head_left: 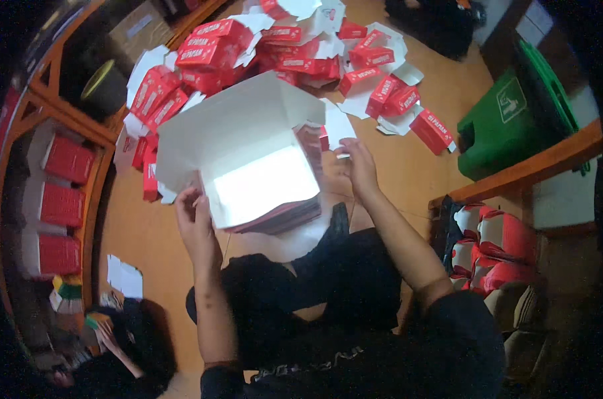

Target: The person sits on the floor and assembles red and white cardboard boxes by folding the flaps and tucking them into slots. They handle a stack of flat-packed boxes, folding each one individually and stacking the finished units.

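A white carton box point(238, 143), half folded with its flaps up, stands on a stack of flat red-and-white carton blanks point(281, 218) in front of my knees. My left hand point(195, 219) grips the box's near left corner. At the box's right side, my right hand point(358, 163) pinches a white flap. The box's bright white inside faces me.
A heap of folded red-and-white boxes point(275, 46) covers the wooden floor beyond. More red boxes fill the wooden shelf point(59, 199) on the left. A green bin point(514, 116) stands at the right, with red-and-white items point(494, 249) below it.
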The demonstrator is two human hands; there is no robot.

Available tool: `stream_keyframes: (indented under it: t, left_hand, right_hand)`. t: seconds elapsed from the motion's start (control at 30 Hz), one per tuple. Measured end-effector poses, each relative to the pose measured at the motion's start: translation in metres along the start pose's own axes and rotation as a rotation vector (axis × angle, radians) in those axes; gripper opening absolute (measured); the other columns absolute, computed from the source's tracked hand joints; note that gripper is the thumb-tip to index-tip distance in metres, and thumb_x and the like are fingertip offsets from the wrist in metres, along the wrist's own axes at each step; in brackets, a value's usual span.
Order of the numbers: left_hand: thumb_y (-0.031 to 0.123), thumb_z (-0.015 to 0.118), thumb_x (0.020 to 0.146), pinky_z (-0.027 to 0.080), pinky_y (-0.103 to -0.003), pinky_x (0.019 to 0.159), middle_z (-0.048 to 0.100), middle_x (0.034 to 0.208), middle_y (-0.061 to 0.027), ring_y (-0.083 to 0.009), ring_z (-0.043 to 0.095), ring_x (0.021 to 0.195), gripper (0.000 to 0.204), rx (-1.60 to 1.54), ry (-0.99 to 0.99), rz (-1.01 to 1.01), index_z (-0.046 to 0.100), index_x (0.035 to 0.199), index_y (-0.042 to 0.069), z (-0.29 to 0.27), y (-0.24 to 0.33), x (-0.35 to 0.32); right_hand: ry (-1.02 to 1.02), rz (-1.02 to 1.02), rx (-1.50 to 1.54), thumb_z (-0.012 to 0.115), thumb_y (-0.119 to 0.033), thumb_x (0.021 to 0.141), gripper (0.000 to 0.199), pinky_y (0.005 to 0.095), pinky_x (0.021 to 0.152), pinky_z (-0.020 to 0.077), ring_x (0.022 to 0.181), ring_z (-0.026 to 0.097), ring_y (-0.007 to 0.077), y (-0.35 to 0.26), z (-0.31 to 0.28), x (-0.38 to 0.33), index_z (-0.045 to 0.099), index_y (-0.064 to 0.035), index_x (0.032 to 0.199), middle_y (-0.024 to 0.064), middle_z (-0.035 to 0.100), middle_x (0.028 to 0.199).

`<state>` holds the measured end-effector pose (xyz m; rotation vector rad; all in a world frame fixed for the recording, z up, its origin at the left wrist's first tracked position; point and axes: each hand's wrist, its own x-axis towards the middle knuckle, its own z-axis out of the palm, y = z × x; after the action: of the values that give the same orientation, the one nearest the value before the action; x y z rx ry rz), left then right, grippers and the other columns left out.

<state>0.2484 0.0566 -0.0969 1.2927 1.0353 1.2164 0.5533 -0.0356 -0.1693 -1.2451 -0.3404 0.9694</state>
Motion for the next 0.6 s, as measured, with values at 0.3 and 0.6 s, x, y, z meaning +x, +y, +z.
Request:
stream_keyframes:
  t: [0.3, 0.6]
  left_hand:
    - [0.007, 0.064, 0.085, 0.042, -0.032, 0.091, 0.052, 0.125, -0.0174, -0.0212, 0.054, 0.105, 0.021, 0.431, -0.252, 0.543, 0.063, 0.105, 0.001, -0.015, 0.005, -0.01]
    - [0.017, 0.079, 0.075, 0.051, -0.037, 0.073, 0.066, 0.1, -0.0074, -0.0265, 0.064, 0.086, 0.023, 0.889, -0.605, 0.761, 0.07, 0.095, 0.01, -0.018, 0.051, -0.006]
  right_hand:
    - [0.25, -0.195, -0.741, 0.074, -0.046, 0.081, 0.061, 0.0362, 0.089, 0.051, 0.098, 0.067, 0.0264, 0.137, -0.052, 0.224, 0.061, 0.0001, 0.119, 0.0172, 0.068, 0.113]
    - [0.049, -0.857, -1.064, 0.067, -0.025, 0.086, 0.028, 0.0414, 0.069, 0.0515, 0.076, 0.068, 0.0288, 0.001, -0.01, 0.157, 0.061, -0.0016, 0.1, 0.0199, 0.067, 0.084]
